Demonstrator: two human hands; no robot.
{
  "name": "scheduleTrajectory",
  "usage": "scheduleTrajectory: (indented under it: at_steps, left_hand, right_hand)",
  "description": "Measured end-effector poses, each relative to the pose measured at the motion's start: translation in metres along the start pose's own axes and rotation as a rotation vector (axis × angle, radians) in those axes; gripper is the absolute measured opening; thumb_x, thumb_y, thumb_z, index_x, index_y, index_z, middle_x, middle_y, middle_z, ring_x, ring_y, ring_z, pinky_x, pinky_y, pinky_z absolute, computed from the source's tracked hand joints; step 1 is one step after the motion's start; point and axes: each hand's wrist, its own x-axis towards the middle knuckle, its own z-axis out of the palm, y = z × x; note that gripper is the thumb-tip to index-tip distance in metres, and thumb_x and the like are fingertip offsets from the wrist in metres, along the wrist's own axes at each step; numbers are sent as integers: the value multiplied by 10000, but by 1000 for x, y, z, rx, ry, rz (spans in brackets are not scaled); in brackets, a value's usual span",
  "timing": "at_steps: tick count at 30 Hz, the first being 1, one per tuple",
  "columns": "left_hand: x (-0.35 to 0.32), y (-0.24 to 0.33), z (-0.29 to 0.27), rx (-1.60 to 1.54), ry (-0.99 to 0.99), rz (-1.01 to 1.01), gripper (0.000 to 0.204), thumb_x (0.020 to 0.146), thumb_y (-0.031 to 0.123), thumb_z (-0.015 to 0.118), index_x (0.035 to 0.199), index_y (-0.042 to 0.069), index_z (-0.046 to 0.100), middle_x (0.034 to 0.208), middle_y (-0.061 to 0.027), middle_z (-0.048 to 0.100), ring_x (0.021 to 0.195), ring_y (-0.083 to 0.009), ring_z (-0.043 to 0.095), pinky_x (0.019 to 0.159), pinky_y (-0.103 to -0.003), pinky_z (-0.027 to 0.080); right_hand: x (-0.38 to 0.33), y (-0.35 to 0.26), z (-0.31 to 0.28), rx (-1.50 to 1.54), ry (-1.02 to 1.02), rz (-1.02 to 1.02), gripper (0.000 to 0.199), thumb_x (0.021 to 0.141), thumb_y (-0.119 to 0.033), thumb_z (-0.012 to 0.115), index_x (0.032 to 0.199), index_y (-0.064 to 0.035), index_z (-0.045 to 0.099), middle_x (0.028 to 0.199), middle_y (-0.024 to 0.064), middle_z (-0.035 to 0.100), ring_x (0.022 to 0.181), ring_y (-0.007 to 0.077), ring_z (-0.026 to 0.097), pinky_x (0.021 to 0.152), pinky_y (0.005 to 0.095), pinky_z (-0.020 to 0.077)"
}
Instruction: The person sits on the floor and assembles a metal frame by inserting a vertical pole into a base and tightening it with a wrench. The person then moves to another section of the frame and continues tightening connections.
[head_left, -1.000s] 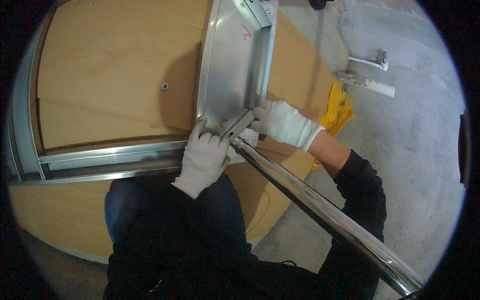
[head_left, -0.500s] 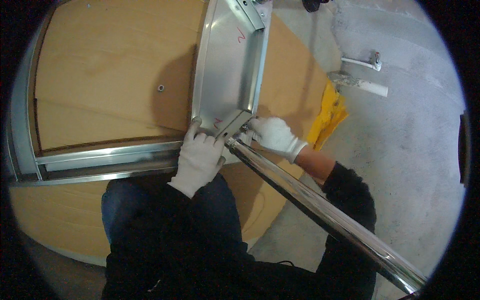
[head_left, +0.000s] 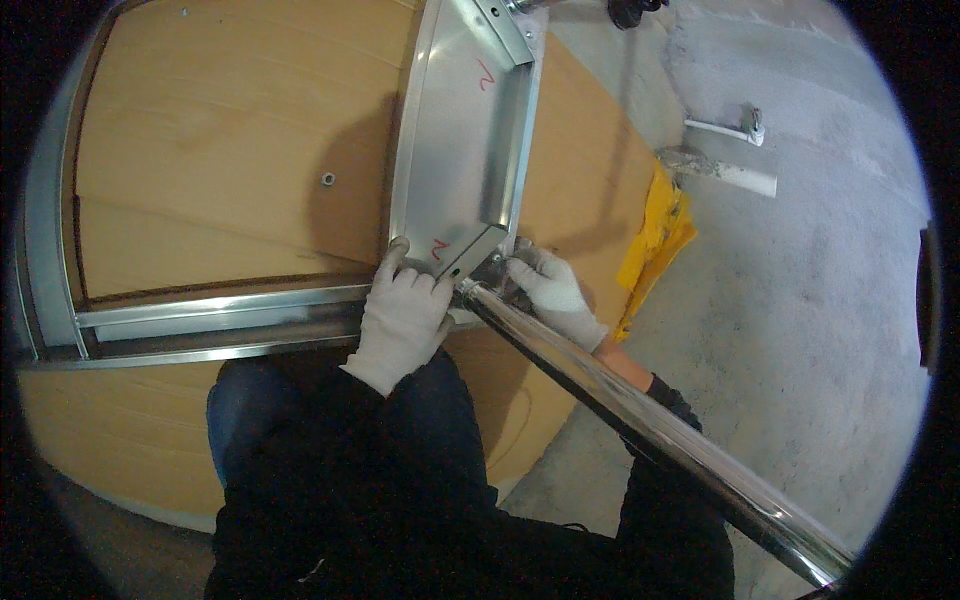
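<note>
A shiny metal tray-shaped frame [head_left: 455, 150] with red marks lies on a wooden board [head_left: 220, 150]. My left hand [head_left: 405, 315], in a white glove, presses flat on the frame's near corner, fingers spread over its edge. My right hand [head_left: 555, 295], also gloved, reaches under a polished steel tube [head_left: 640, 425] and its fingers touch the joint where the tube meets the frame's corner. The tube runs from that corner toward the lower right. Part of my right hand is hidden by the tube.
A metal rail [head_left: 220, 310] runs along the board to the left of my left hand. A yellow cloth [head_left: 655, 240] lies at the board's right edge. White pipe pieces [head_left: 725, 170] rest on the grey concrete floor [head_left: 800, 330]. My dark trousers fill the lower middle.
My right hand has slid down and left along the frame's corner, tucking under the tube's end. My left hand stays pressed on the corner. The view has shifted slightly.
</note>
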Motion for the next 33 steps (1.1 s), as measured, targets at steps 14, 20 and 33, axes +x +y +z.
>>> scheduleTrajectory:
  at_steps: [14, 20, 33]
  left_hand:
    - [1, -1, 3, -15, 57, 23, 379, 705, 269, 697, 1020, 81, 605, 799, -75, 596, 880, -231, 584, 1106, -456, 236]
    - [2, -1, 1, -8, -25, 9, 482, 719, 292, 701, 1145, 100, 586, 812, -73, 594, 885, -231, 581, 1109, -467, 238]
    - [1, -1, 2, -17, 9, 10, 434, 715, 291, 703, 1091, 99, 606, 794, -74, 589, 874, -232, 585, 1108, -467, 239]
  right_hand:
    - [20, -45, -24, -1118, -142, -639, 212, 772, -223, 623, 952, -114, 649, 884, 125, 592, 850, 346, 562, 700, 436, 475]
    - [24, -41, -23, -1141, -137, -729, 181, 747, -219, 644, 875, -91, 634, 877, 118, 581, 847, 345, 557, 702, 429, 483]
    - [27, -55, -19, -1345, -202, -807, 157, 730, -179, 607, 862, -103, 643, 859, 83, 584, 842, 289, 573, 699, 385, 495]
